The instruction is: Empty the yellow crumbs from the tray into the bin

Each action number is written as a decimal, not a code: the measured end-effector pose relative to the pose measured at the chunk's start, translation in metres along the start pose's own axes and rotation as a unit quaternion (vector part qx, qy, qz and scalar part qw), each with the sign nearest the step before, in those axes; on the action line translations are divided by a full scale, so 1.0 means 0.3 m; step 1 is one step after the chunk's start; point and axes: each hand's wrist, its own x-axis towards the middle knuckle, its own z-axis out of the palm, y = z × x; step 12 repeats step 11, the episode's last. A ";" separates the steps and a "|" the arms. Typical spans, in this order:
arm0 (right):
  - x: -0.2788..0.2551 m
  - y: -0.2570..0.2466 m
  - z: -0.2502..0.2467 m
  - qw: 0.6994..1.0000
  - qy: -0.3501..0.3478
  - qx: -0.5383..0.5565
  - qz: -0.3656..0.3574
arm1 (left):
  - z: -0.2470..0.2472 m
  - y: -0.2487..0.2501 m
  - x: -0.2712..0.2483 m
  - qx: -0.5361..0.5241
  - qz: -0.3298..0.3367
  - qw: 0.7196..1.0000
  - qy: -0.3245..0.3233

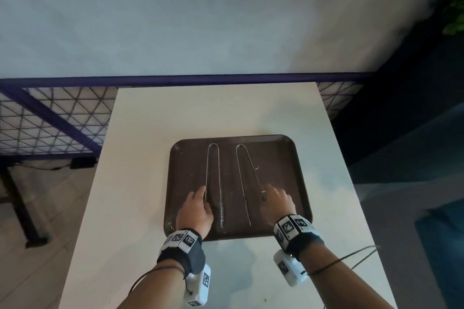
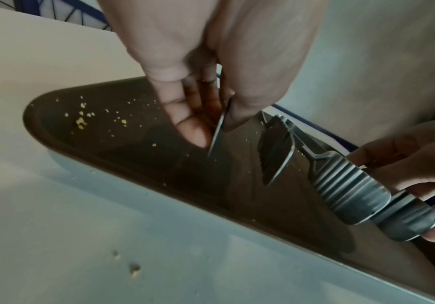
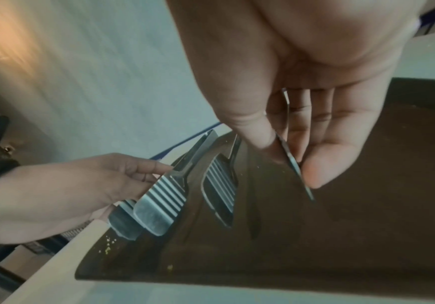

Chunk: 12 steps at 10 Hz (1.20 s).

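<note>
A dark brown tray [image 1: 276, 158] lies flat on a white table [image 1: 150, 133]. Two metal tongs lie on it side by side, their bends at the far end. Yellow crumbs [image 2: 81, 121] are scattered over the tray, most near its left near corner [image 1: 172, 223]. My left hand [image 1: 198, 206] pinches the left arm of the left tongs [image 1: 213, 170] between thumb and fingers [image 2: 193, 131]. My right hand [image 1: 275, 200] pinches the right arm of the right tongs [image 1: 247, 170], as the right wrist view shows [image 3: 289, 162]. No bin is in view.
A few crumbs [image 2: 134, 269] lie on the table in front of the tray. A purple-framed wire mesh fence [image 1: 50, 120] runs behind the table. A dark metal leg [image 1: 22, 208] stands on the floor at left. Green leaves [image 1: 454, 7] show at top right.
</note>
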 end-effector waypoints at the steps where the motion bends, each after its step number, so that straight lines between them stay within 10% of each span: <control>1: 0.014 0.023 0.004 1.000 -0.007 -0.007 -0.004 | 0.025 0.026 0.010 0.010 -0.018 1.000 -0.011; 12: -0.004 0.106 -0.009 0.998 -0.008 0.060 -0.002 | 0.038 0.003 -0.054 -0.043 -0.026 0.998 0.033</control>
